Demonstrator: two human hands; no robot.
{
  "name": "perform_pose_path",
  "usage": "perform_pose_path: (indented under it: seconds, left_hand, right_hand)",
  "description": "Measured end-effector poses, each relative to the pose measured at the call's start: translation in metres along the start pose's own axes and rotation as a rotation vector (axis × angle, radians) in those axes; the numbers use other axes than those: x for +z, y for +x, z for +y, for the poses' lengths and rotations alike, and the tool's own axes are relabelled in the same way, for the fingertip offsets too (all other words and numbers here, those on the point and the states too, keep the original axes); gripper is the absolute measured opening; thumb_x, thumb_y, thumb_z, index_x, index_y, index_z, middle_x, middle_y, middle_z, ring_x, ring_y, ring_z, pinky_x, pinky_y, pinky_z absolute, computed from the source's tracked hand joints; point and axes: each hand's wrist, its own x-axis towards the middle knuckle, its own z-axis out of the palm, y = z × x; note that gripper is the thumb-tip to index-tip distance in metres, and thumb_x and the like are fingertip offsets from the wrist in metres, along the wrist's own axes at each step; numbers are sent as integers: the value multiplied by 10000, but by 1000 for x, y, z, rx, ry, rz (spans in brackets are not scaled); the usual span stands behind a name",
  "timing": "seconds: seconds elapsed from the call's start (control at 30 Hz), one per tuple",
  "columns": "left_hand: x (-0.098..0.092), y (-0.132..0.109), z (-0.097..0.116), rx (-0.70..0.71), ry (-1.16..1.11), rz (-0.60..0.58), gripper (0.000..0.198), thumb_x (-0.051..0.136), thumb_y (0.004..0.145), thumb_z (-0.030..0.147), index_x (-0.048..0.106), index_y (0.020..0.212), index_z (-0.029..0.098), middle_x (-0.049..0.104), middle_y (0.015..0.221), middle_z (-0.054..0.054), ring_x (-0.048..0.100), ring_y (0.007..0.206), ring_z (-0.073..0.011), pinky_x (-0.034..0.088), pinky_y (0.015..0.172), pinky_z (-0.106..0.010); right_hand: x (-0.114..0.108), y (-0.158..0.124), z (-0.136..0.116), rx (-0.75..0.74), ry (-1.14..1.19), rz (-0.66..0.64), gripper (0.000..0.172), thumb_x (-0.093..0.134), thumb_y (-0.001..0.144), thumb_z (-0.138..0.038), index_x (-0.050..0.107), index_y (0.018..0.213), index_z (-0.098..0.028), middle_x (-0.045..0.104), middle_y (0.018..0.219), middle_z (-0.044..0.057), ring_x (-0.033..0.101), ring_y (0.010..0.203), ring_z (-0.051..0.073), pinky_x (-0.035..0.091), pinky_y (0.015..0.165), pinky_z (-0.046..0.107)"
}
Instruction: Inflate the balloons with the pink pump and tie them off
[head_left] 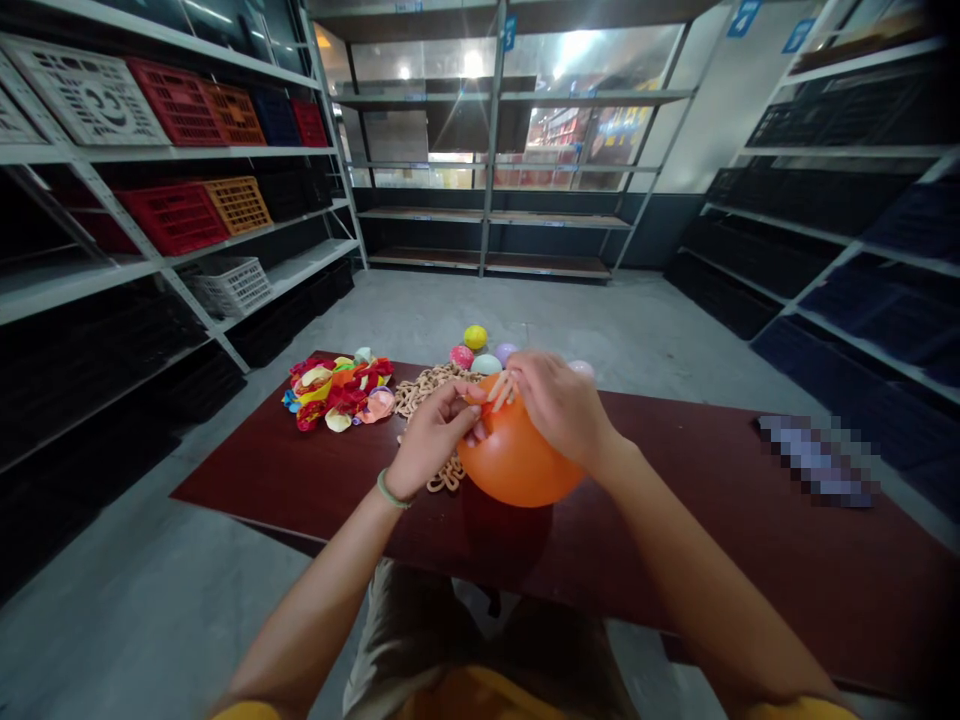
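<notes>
An inflated orange balloon (pixel 525 470) sits at the near side of the heap on the dark worktop (pixel 675 470), between the two hands. Its neck end faces up and to the left, where the fingers meet; the body swells rightward and toward the person, looking nearly round, so no clear long axis stands out beyond the line from neck to belly.

The left hand (pixel 433 440) comes in from the left with thumb and fingertips pinched together at the neck — nearest it of the two. The right hand (pixel 559 410) arches over the top from the right, fingers bent down beside pale strands (pixel 502 390); it is blurred, so I cannot tell how firmly it grips them. A green band (pixel 391 490) circles the left wrist.

Just beyond and left of the balloon lies looped tan cord (pixel 424 388), and left of that a pile of limp coloured balloons (pixel 337 390). Behind the hands are small round pieces, one yellow (pixel 475 337). A pixelated object (pixel 817 460) lies well apart at the right.

No brand can be read. On the racks around, a blue sign (pixel 743 18) shows what looks like a "4" — the other blue tags are too small to make out.
</notes>
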Motion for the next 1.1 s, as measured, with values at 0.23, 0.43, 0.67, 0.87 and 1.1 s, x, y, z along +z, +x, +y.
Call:
perform_pose_path:
  seconds: [0.23, 0.43, 0.67, 0.87, 1.1]
  left_hand:
    - [-6, -7, 9, -207, -175, -118, 297, 678, 846, 242, 679, 1129, 153, 619, 645, 15, 558, 568, -78, 438, 548, -184]
    - [-13, -6, 15, -368, -214, -273, 215, 745, 819, 316, 663, 919, 144, 581, 654, 23, 514, 551, -61, 455, 548, -177]
    - [-13, -4, 21, -412, -47, -317, 306, 744, 811, 421, 657, 852, 130, 575, 620, 25, 521, 525, -65, 440, 527, -182]
    - [-12, -9, 16, -436, -115, -198, 325, 753, 796, 445, 647, 809, 138, 610, 613, 21, 555, 529, -66, 499, 605, -202]
    - [-6, -7, 17, -436, -99, -191, 290, 709, 830, 417, 632, 770, 144, 621, 598, 18, 575, 516, -66, 495, 577, -184]
  right_hand:
    - [8, -3, 4, -5, 155, 20, 207, 326, 1036, -227, 525, 1090, -226, 685, 1021, 84, 641, 915, 213, 462, 710, 338]
    - [4, -3, 2, -59, 215, -84, 219, 327, 1033, -227, 544, 1064, -237, 673, 1009, 73, 632, 921, 210, 478, 736, 342]
    - [-1, 2, -5, -35, 349, -193, 188, 356, 1032, -249, 543, 1051, -243, 670, 996, 69, 627, 889, 211, 492, 768, 363]
    - [-17, -1, 1, 146, 646, -181, 100, 507, 987, -314, 507, 1068, -254, 624, 1026, 33, 626, 952, 177, 531, 852, 335]
    - [-37, 0, 0, 149, 760, -243, 109, 550, 966, -350, 547, 1026, -258, 589, 1033, 23, 586, 944, 169, 533, 793, 303]
